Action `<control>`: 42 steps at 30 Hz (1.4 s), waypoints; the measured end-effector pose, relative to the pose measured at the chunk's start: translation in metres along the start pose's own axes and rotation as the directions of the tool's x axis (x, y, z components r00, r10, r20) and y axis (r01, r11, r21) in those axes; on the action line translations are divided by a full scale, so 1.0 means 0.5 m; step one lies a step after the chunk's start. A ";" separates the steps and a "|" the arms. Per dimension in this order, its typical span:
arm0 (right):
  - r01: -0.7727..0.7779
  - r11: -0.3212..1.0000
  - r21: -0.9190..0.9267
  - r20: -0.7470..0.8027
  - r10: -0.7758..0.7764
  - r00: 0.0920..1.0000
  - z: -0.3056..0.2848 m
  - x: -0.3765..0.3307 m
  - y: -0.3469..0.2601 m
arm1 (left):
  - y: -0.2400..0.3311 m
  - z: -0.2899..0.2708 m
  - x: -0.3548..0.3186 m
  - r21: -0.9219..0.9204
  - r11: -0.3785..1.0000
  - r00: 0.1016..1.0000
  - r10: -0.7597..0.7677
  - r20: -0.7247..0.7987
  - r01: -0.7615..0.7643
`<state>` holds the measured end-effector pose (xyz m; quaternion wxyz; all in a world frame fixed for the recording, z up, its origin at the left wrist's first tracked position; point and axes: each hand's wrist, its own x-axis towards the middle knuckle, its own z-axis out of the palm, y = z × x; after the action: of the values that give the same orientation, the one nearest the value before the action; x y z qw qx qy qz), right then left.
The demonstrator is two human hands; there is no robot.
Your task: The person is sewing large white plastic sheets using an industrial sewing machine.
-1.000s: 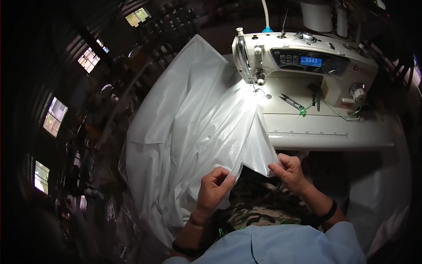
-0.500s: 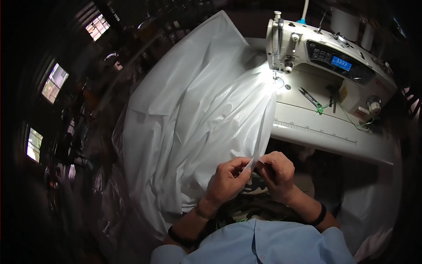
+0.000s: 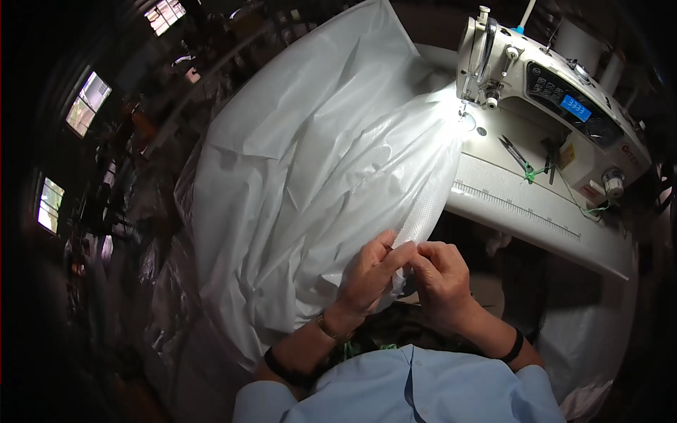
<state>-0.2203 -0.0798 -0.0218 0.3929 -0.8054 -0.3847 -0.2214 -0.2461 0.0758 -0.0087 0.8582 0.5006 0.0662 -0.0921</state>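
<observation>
A large sheet of white woven plastic fabric (image 3: 303,162) spreads in loose folds from the sewing machine (image 3: 550,84) down to my lap. Its right edge runs up under the brightly lit needle area. My left hand (image 3: 370,275) pinches this edge at the near end, fingers closed on the fabric. Close against it, my right hand (image 3: 441,278) is also closed, thumb and fingertips pressed together at the same edge. The exact fold between the fingertips is hidden.
Thread snips (image 3: 518,156) with green thread lie on the machine bed, right of the needle. A ruler scale (image 3: 518,210) runs along the bed's near edge. White thread cones (image 3: 578,49) stand behind the machine. Windows (image 3: 88,103) show at the far left, among dark clutter.
My hands have come together at the fabric edge, the left shifting slightly up and right. The edge now lies turned, showing a broader textured strip. The view has shifted a little.
</observation>
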 end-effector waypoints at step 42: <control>-0.432 0.495 0.754 0.401 0.176 0.899 0.161 0.158 0.112 | 0.252 0.133 0.048 0.553 -0.522 0.506 0.246 0.827 -0.649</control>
<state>-0.1235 -0.0021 -0.0435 0.7007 -0.6017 -0.3428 0.1718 -0.1932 0.0764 0.1257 0.0898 0.8804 -0.3936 0.2489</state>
